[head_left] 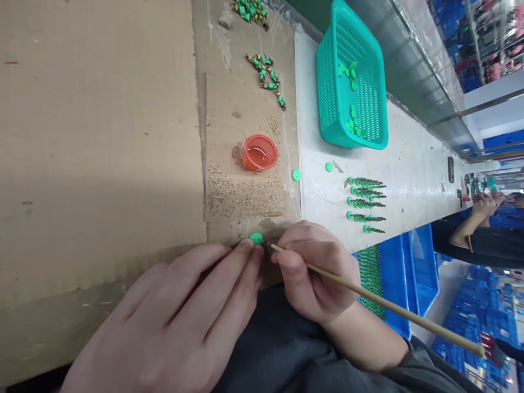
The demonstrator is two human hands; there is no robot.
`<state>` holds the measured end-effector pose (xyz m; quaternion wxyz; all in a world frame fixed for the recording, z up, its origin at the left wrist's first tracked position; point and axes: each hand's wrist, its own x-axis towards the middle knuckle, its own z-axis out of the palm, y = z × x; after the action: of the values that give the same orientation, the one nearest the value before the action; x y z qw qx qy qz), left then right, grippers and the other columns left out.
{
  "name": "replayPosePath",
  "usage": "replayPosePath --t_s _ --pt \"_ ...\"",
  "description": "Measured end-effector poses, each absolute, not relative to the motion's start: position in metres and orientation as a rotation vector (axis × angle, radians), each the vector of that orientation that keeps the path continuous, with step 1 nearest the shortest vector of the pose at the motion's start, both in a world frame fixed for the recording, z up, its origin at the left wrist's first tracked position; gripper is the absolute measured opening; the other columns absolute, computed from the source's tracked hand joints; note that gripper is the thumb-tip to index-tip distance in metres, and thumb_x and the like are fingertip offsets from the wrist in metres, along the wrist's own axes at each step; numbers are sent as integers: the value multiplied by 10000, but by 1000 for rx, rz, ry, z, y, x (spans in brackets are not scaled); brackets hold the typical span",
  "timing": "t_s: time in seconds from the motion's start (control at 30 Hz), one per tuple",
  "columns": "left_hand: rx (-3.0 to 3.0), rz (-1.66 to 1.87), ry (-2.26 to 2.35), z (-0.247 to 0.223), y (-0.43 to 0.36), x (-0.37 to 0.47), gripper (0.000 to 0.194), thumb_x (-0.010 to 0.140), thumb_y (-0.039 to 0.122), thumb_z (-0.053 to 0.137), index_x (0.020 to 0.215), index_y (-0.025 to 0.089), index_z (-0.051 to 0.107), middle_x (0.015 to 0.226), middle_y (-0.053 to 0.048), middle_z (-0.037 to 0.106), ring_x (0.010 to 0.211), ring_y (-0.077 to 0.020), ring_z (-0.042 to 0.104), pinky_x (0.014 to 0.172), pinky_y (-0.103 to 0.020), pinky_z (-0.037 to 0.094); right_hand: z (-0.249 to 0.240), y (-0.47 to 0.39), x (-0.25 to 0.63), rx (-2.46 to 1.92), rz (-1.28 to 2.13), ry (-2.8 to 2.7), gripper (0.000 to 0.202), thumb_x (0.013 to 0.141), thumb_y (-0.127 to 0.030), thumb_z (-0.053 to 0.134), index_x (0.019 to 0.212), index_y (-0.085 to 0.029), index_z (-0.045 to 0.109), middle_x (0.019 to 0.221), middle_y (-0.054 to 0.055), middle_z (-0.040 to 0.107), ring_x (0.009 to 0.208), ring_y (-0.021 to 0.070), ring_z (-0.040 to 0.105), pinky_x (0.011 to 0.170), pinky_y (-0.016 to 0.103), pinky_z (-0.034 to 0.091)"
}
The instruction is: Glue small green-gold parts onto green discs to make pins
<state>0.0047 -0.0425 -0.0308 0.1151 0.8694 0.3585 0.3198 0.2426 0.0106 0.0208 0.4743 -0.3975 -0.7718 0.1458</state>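
Note:
Near the table's front edge, a small round green disc with tiny holes, like a button, is held at the fingertips of my left hand. My right hand is closed round a thin wooden stick, pen-fashion. The stick's narrow dark tip points at the disc's right side; whether they touch I cannot tell. Just beyond my hands, many tiny brownish bits lie scattered on a cardboard sheet. A small red cup with liquid in it stands there too.
A green basket holds more green discs. Two loose discs lie nearby. Rows of green-and-dark strung pieces lie at right, beaded strands farther back. Blue bins stand beside the table; another person works at far right.

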Motion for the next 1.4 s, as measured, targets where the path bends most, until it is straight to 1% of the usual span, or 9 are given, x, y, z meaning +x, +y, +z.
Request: replayPosePath --t_s 0.17,0.33,0.47,0.57,0.63,0.77,0.9,1.2,1.4 --pt "2534 974 1061 -30 -41 5 445 1143 160 799 1585 208 785 1768 -133 731 1499 -392 802 1289 -632 647 24 8 243 -1007 364 -1895 72 1229 -181 721 1166 -215 726 849 3 756 703 177 767 656 331 742" --pt "2562 962 1056 -27 -36 8 443 1143 168 812 1584 166 773 1737 -152 749 1463 -392 808 1259 -622 645 23 9 241 -997 397 -1814 104 1246 -175 699 1149 -200 729 819 -4 751 669 167 750 610 323 701" --pt "2579 983 1055 -24 -33 9 461 1129 143 819 1588 141 771 1702 -155 771 1412 -374 821 1221 -598 656 31 26 240 -975 301 -1670 115 1233 -139 693 1167 -217 747 815 -33 726 640 150 762 584 300 688" --pt "2582 991 1045 -24 -32 8 437 1121 138 814 1558 154 802 1712 -148 766 1418 -368 817 1230 -579 659 43 48 240 -1058 213 -1672 118 1237 -212 729 1138 -275 741 847 -15 759 678 176 782 626 358 697" --pt "2572 1015 1038 -26 -32 8 416 1128 135 780 1542 148 815 1728 -152 755 1419 -373 815 1242 -583 650 48 65 237 -1133 207 -1699 177 1256 -285 735 1082 -303 710 854 -20 742 682 175 757 625 375 660" --pt "2599 1045 1034 -30 -31 10 344 1161 145 731 1488 126 837 1686 -161 784 1355 -345 823 1252 -572 618 46 93 231 -1110 238 -1792 313 1280 -287 711 979 -283 627 828 -60 631 693 120 705 605 301 569" --pt "2612 1068 1023 -32 -30 11 314 1148 109 761 1451 116 842 1638 -166 812 1339 -324 823 1236 -556 609 38 103 229 -1092 240 -1862 325 1270 -243 727 970 -268 606 818 -80 602 688 86 652 633 260 536" --pt "2609 1056 1025 -37 -35 8 314 1137 98 788 1444 134 842 1654 -148 809 1357 -332 833 1204 -585 633 37 105 228 -1109 220 -1872 339 1287 -270 699 967 -270 587 824 -70 600 688 87 618 635 261 533" --pt "2614 1033 1041 -33 -33 9 324 1135 121 793 1455 137 842 1663 -156 801 1381 -346 825 1230 -583 630 39 89 232 -1065 196 -1728 284 1289 -349 700 1017 -286 652 811 -53 643 666 127 662 607 313 557"
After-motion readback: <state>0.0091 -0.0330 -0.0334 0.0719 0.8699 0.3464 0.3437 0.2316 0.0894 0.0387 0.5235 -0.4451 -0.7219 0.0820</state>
